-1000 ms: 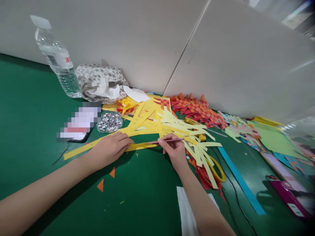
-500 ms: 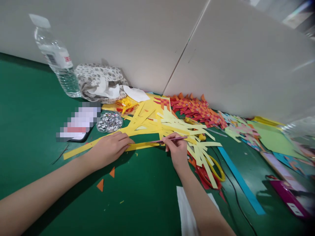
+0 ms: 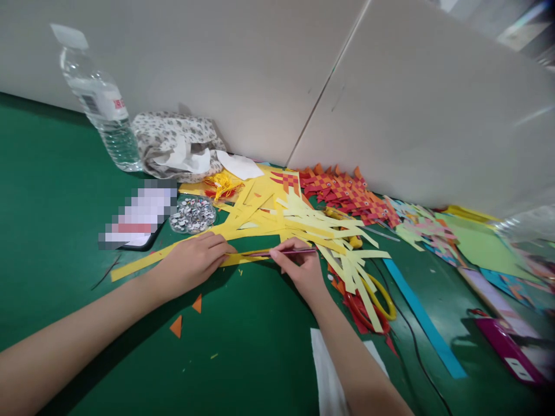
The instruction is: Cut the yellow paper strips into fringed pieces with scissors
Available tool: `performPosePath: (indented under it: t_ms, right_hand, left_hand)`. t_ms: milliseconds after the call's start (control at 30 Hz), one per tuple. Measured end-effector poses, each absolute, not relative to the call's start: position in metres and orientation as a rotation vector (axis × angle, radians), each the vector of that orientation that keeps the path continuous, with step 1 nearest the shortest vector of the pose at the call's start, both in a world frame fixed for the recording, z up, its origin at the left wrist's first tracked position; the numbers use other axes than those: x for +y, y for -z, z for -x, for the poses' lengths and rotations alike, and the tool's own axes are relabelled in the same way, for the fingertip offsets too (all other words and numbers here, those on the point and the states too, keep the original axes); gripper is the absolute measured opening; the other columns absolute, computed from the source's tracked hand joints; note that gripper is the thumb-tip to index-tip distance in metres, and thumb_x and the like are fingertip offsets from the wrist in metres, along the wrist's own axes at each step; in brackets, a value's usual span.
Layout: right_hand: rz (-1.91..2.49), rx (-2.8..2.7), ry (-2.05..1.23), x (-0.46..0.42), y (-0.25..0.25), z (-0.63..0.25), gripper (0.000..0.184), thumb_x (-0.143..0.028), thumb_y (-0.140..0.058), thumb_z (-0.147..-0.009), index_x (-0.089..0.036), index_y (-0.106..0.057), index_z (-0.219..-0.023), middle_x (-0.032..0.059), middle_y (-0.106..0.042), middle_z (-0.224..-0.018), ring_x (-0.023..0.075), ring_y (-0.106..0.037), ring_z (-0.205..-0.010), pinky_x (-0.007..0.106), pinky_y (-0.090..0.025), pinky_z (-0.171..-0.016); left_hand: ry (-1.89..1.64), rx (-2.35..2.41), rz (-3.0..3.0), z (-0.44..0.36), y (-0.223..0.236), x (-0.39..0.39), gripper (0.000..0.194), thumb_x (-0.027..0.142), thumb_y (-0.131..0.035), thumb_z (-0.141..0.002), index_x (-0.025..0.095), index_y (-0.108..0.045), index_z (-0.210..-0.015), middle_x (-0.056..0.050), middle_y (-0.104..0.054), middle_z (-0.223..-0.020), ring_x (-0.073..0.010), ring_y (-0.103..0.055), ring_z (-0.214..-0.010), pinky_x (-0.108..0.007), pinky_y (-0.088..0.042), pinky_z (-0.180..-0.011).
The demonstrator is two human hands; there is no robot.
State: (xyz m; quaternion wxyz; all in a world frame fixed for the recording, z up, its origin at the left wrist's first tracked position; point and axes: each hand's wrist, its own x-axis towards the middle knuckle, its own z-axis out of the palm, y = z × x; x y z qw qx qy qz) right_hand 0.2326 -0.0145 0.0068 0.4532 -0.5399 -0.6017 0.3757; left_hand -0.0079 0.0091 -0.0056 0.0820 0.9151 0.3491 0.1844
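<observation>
Our left hand (image 3: 202,260), fingers together, covers a flat yellow paper strip (image 3: 243,261), probably steadying it, grip unclear; our right hand (image 3: 297,260) pinches a slim purplish rod-like tool (image 3: 260,253) over strip between hands.

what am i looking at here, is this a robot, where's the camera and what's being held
No robot: these are a person's two bare hands, seen from a camera worn on their head, looking forward and down. The left hand rests on a yellow strip. The right hand holds a thin purple tool over it; its exact kind is unclear. On the green table lie more yellow strips, red-and-orange woven pieces and a blue strip. A phone and a water bottle are at the left.
</observation>
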Motion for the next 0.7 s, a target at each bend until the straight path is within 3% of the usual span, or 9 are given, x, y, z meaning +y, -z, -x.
performPosePath:
  t_ms: [700]
  right_hand:
    - [1.346,-1.52,-0.801,-0.0155,-0.0097,-0.2313,0.018,-0.033,-0.066,-0.075,-0.019,-0.059,-0.066,-0.0043,-0.051,-0.053,0.0086,-0.044,-0.043,0.024,-0.034,-0.045]
  left_hand:
    - [-0.559,1.052,-2.735,0.0086,0.0057,0.0091,0.028,0.024,-0.033,-0.095,0.019,-0.06,-0.101,-0.006,-0.063,-0.091,-0.0204,-0.057,-0.085,-0.032,-0.047,-0.073]
